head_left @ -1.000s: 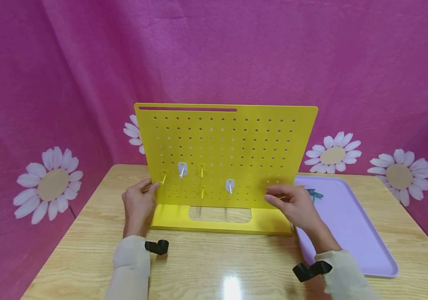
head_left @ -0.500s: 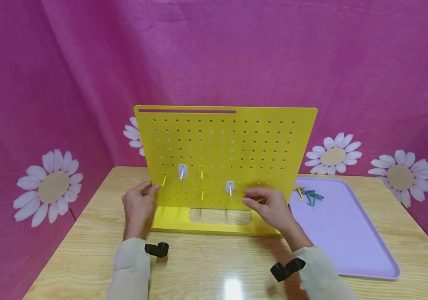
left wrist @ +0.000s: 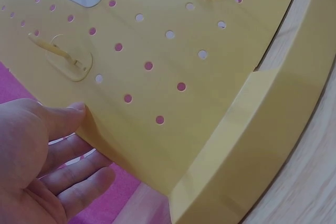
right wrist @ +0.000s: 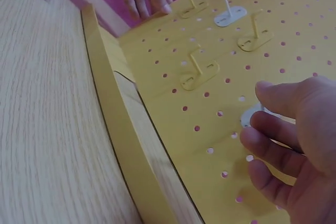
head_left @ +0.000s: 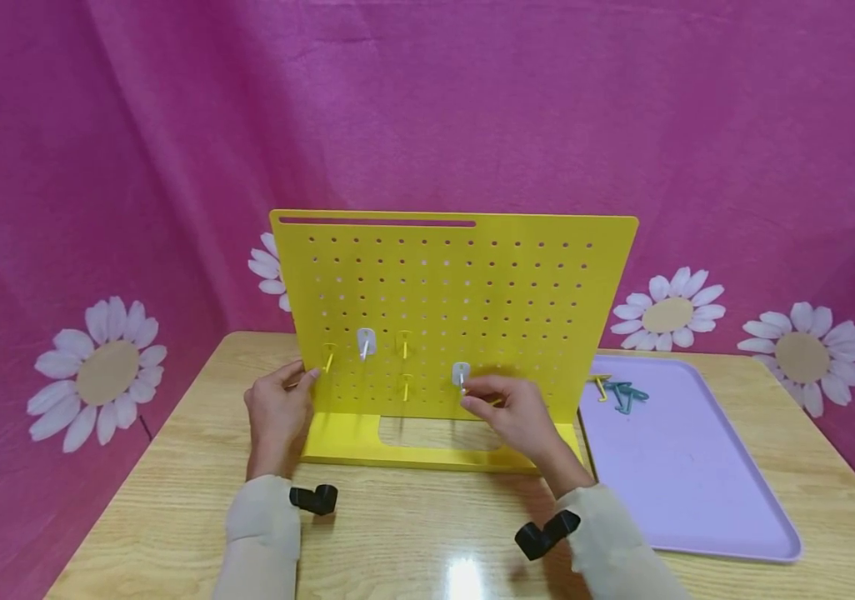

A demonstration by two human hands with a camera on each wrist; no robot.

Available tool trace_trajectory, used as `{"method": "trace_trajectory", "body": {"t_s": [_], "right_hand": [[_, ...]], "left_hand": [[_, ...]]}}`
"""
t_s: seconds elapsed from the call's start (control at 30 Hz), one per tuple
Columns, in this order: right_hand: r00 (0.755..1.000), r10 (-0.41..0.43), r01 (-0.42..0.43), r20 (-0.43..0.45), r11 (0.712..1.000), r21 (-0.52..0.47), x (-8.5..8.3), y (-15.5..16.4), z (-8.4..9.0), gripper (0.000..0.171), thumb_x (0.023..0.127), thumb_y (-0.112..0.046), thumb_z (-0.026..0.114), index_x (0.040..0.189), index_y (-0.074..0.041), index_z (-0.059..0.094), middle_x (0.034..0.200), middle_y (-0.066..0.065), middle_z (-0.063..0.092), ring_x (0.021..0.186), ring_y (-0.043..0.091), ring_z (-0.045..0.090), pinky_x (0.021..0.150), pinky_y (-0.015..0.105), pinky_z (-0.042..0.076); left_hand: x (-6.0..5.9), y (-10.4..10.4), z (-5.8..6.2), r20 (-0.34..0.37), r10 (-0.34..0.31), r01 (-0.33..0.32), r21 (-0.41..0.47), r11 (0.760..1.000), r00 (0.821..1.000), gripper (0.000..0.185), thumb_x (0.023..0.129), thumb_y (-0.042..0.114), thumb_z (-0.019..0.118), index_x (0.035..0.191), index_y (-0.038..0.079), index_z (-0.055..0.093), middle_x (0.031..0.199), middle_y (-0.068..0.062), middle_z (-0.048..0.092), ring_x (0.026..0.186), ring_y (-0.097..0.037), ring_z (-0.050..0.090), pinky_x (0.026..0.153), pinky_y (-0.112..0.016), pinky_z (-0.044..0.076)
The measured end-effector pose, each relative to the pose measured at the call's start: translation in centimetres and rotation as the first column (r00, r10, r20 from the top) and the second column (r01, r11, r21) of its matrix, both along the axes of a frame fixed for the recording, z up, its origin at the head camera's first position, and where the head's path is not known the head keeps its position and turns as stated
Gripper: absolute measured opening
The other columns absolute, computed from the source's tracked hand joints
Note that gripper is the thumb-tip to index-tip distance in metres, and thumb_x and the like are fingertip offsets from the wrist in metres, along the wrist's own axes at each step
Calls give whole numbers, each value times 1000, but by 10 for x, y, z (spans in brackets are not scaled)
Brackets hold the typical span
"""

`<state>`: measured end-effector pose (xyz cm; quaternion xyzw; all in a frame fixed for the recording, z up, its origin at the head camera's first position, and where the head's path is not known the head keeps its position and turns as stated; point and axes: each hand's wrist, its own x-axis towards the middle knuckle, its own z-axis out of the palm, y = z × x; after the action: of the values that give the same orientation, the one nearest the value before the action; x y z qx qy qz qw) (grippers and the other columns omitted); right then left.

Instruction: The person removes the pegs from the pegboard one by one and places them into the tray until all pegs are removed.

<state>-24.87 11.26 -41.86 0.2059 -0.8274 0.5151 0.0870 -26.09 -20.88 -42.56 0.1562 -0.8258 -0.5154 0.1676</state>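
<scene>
A yellow pegboard [head_left: 532, 283] stands on the table with white and yellow hooks on its lower part. At its left edge my left hand [head_left: 277, 408] holds it, thumb on the front and fingers behind; the left wrist view shows this hand [left wrist: 52, 156] beside a yellow hook [left wrist: 68, 61]. My right hand [head_left: 517, 417] is at the right white hook [head_left: 461, 372], its thumb and bent fingers on either side of the peg. In the right wrist view a gap shows between thumb and index fingertips, with the white hook's plate [right wrist: 249, 115] partly covered behind them.
To the right lies a lilac tray [head_left: 697, 483] with a yellow hook [head_left: 602, 387] and several green hooks [head_left: 626, 396] near its far left corner. Another white hook [head_left: 366, 342] and a yellow hook [head_left: 405, 343] sit on the board's left half. Behind hangs a pink floral cloth [head_left: 427, 100].
My right hand has moved left across the board, from near its right edge to the right white hook. The left hand has stayed at the left edge.
</scene>
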Motion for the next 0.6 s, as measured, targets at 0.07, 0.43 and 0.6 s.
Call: {"method": "trace_trajectory", "body": {"t_s": [0.07, 0.43, 0.6], "right_hand": [[1000, -8, 8, 6, 1000, 2, 0, -2, 0, 17, 90, -7, 75, 105, 1, 76, 98, 6, 74, 80, 20, 65, 65, 28, 55], [999, -34, 34, 35, 999, -2, -1, -6, 0, 13, 91, -8, 74, 102, -1, 78, 95, 4, 74, 78, 20, 63, 63, 27, 54], [999, -52, 52, 10, 999, -1, -2, -7, -1, 12, 90, -9, 75, 100, -2, 78, 94, 4, 74, 77, 19, 63, 65, 28, 54]], "left_hand": [[0, 0, 0, 0, -4, 4, -1, 1000, 1000, 39, 99, 23, 66, 135, 11, 64, 126, -13, 67, 111, -31, 64, 92, -43, 53], [-1, 0, 0, -21, -6, 6, -19, 1000, 1000, 37, 98, 23, 67, 133, 9, 66, 122, -14, 68, 107, -31, 67, 89, -43, 55], [-1, -2, -1, -14, -3, 3, -17, 1000, 1000, 38, 98, 23, 67, 134, 10, 66, 125, -14, 67, 108, -31, 66, 90, -43, 55]]}}
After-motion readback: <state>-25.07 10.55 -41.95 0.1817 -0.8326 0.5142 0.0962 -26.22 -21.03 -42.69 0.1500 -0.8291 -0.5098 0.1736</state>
